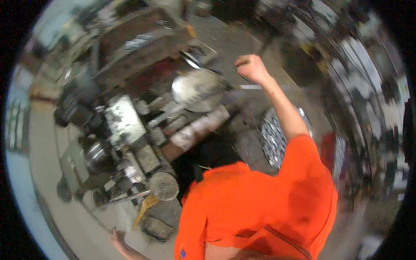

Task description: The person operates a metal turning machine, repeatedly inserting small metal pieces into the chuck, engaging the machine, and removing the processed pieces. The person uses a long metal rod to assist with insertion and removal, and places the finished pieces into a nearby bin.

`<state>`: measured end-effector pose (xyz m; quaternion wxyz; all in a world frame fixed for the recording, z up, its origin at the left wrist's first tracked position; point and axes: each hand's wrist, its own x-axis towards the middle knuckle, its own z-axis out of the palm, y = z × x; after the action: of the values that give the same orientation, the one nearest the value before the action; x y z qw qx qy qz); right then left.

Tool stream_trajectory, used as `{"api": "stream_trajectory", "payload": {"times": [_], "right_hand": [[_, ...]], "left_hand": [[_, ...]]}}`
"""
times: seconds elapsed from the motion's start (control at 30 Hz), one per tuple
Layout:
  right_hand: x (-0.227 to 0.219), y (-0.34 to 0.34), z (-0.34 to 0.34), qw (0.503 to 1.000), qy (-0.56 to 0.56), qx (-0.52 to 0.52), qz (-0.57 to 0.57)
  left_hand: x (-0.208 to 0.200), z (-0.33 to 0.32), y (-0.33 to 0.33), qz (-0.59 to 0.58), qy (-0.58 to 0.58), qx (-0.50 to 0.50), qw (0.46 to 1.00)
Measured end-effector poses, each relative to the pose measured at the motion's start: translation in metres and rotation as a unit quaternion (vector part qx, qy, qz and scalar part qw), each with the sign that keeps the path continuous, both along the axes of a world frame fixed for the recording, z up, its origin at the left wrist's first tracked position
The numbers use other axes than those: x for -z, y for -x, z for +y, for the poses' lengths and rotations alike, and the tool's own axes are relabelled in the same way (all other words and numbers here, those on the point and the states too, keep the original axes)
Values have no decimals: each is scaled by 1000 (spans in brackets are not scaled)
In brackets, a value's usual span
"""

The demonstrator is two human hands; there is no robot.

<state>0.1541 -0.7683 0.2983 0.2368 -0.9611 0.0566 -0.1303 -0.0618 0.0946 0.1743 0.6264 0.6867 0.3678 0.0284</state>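
Observation:
My right arm, in an orange sleeve, stretches forward, and my right hand (251,68) is closed in a fist above the grey floor. Whatever its curled fingers hold, if anything, is hidden. To its left is a dusty machine with a pale round metal disc (199,89). My left hand (118,239) shows small and blurred at the lower left, its fingers reaching out apart, with no held thing visible. Near it lie a yellow brush (145,210) and a shallow metal tray (157,228), beside a round metal plate (164,186) on the machine.
A round container of shiny metal pieces (273,138) stands under my right forearm. Beyond the machine is a long brown trough (130,60) with a few bright pieces. A red bin (330,149) is at the right, near cluttered shelves (359,69). A pale wall runs along the left.

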Motion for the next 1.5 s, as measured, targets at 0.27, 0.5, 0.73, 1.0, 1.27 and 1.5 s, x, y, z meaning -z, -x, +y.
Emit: {"api": "stream_trajectory", "payload": {"times": [0.27, 0.5, 0.73, 1.0, 1.27, 1.5], "right_hand": [[115, 185, -108, 971, 4, 193, 141], [172, 184, -93, 897, 163, 155, 380], [140, 163, -81, 868, 193, 86, 449], [43, 153, -22, 871, -488, -4, 55], [31, 57, 206, 809, -408, -423, -4], [0, 53, 285, 807, -347, -475, -47]], "left_hand": [[5, 10, 0, 46, 53, -10, 998], [-3, 5, 25, -23, 1, 2, 1000], [18, 34, 16, -4, 4, 55, 998], [-149, -152, -27, 247, -596, 197, 738], [-147, -357, -135, -167, -135, 345, 914], [-108, -422, -137, -187, 553, 271, 766]]}}
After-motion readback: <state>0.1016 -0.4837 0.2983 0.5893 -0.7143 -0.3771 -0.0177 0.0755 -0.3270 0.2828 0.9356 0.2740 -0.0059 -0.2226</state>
